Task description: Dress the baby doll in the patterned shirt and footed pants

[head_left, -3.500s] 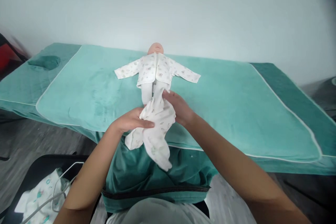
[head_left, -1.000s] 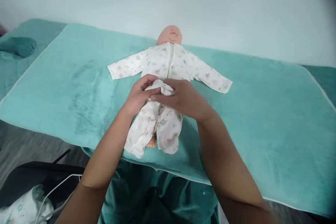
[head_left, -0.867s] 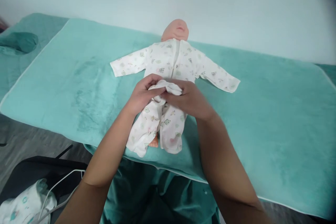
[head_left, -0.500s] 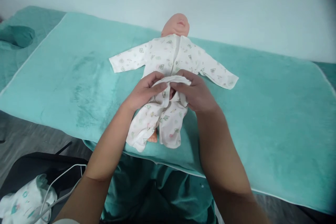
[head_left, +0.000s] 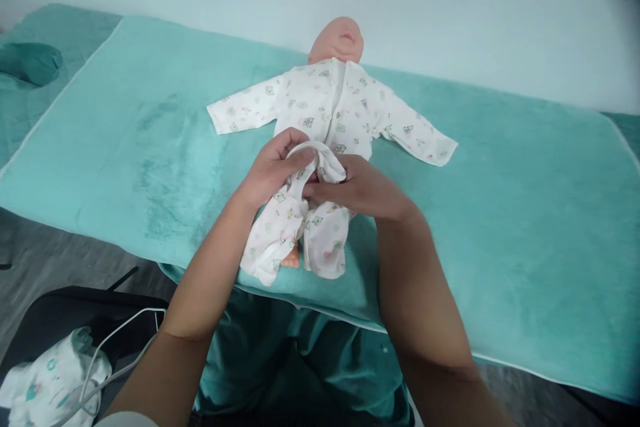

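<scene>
A baby doll (head_left: 336, 40) lies on its back on the green-covered bed, dressed in white printed baby clothes (head_left: 305, 97) with both sleeves spread out. Over its lower part the two legs of the garment (head_left: 273, 233) hang toward me, and the doll's foot (head_left: 291, 257) shows between them. My left hand (head_left: 277, 167) pinches the bunched upper edge of the leg part, thumb on top. My right hand (head_left: 350, 187) is closed at the other side of that edge, its fingers reaching into the cloth at the middle. The fingertips of my right hand are partly hidden by the fabric.
The green bed cover (head_left: 500, 227) stretches out on both sides, with a face hole (head_left: 33, 63) at the far left. On a black chair (head_left: 95, 300) at lower left lie a white printed cloth (head_left: 47, 380) and a white cable (head_left: 113, 340). A pale wall stands behind.
My right hand has shifted left and slightly down, from the right part of the edge to the middle of the cloth. My left hand keeps its hold. The view has tipped slightly.
</scene>
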Available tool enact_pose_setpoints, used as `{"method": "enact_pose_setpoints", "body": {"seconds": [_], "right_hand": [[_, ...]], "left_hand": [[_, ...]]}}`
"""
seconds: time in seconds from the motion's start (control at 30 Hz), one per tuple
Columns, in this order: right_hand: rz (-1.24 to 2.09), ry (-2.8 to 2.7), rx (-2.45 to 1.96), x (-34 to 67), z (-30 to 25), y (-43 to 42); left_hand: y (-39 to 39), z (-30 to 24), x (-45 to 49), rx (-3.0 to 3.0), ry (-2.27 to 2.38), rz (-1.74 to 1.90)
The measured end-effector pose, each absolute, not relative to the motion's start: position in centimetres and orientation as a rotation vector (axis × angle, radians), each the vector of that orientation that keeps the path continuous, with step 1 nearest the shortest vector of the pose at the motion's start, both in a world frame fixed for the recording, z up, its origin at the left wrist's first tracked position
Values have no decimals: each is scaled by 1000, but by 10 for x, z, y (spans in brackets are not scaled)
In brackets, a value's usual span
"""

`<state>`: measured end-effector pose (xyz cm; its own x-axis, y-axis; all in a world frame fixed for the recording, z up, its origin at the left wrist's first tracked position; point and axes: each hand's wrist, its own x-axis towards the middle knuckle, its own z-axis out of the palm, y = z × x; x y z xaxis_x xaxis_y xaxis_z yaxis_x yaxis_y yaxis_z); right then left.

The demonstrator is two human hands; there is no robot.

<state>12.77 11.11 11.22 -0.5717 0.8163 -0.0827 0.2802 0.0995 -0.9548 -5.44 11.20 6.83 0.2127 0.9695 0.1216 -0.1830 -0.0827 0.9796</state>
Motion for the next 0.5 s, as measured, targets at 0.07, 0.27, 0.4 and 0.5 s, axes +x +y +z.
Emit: {"method": "enact_pose_setpoints", "body": {"seconds": [0.07,0.27,0.4,0.5], "right_hand": [[1484,-2010,-1029,128,114,112],[1346,-2141,-1127,121,113,109],[1304,-2144,-1110,122,109,107],[1350,-2053,-1053,128,105,109]], "left_hand": [[112,68,-54,1263,857,1204],[112,67,-55,1263,884,1170],[111,66,-55,1228,919,1094],[112,64,-55,1221,947,1135]]}}
